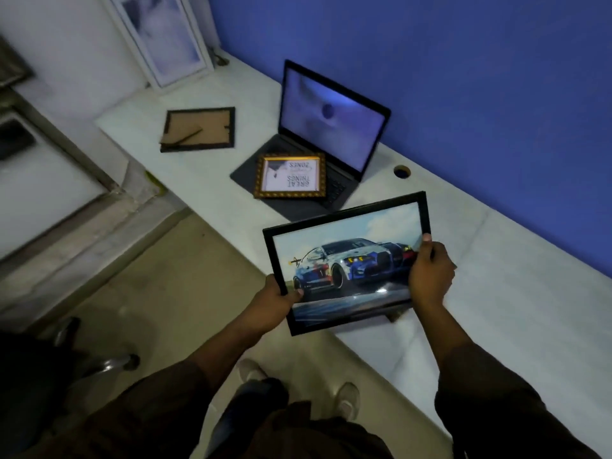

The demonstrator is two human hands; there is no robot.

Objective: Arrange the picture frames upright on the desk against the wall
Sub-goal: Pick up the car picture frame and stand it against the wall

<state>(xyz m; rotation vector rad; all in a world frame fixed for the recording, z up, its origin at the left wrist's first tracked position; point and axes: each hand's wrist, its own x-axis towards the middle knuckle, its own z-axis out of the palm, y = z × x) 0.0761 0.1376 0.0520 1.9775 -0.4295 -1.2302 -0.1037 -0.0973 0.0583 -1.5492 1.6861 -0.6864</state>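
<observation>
I hold a black-framed car picture (347, 260) above the front edge of the white desk (516, 293). My left hand (278, 298) grips its lower left corner and my right hand (430, 273) grips its right side. A gold-framed picture with printed words (289, 176) lies flat on the laptop's keyboard. A dark frame (198, 129) lies face down on the desk to the left, its cardboard back and stand showing. A tall white frame (165, 38) stands upright at the desk's far left end, leaning on the white wall.
An open laptop (331, 134) with a lit screen sits on the desk near the blue wall (463, 77). A round cable hole (402, 171) is in the desk beside it. A chair base (109, 359) stands on the floor to my left.
</observation>
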